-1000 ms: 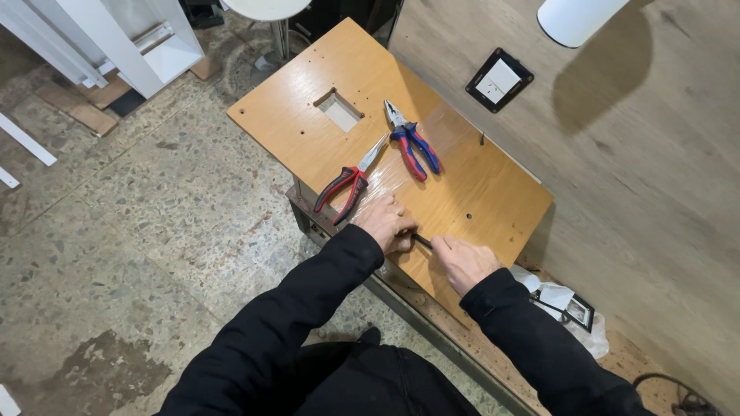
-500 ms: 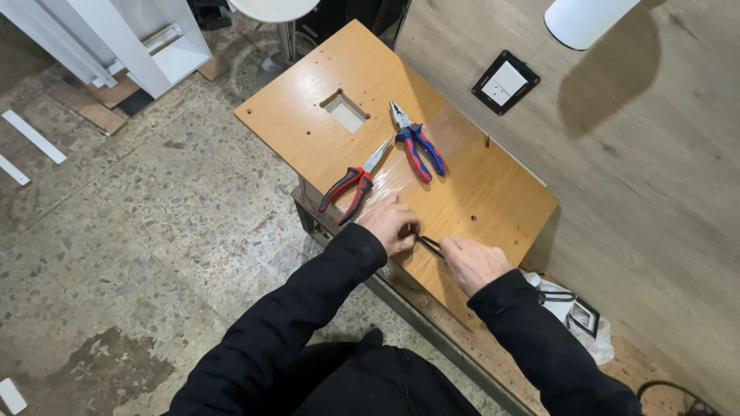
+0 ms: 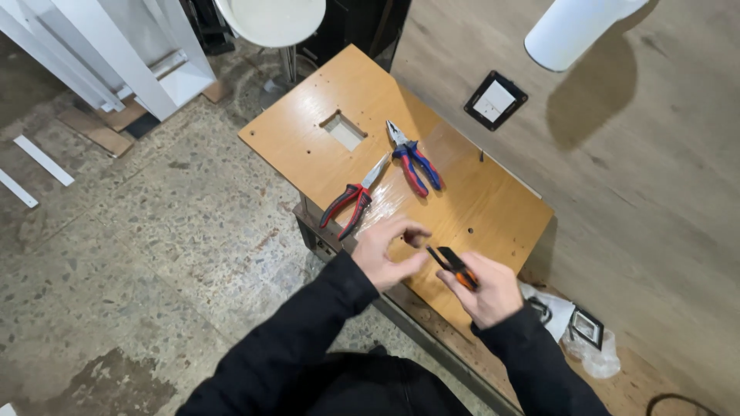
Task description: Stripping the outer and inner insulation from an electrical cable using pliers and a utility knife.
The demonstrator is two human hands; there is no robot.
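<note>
Nearest the camera, two arms in black sleeves reach over the near edge of a wooden board (image 3: pixel 462 208). The right hand (image 3: pixel 487 291) is closed around a small black and orange tool (image 3: pixel 456 267), whose dark tip points up and left toward the other hand; what kind of tool it is cannot be told, since it is blurred. The left hand (image 3: pixel 385 250) sits just left of it with the fingers curled loosely and the thumb and forefinger close together near the tool's tip; whether they pinch anything small cannot be told. Both hands hover just above the board's near right part. Further out on the board lie red-handled pliers (image 3: pixel 351 204), jaws pointing up and right, and just beyond them blue and red pliers (image 3: pixel 412 158), jaws pointing far left; the two are near each other but apart. A rectangular cut-out (image 3: pixel 344 129) opens in the board's far left part. Right of the board, on the wooden floor, lies a black-framed white switch plate (image 3: pixel 495 101). At the far edge stands a white stool (image 3: pixel 274 19).
</note>
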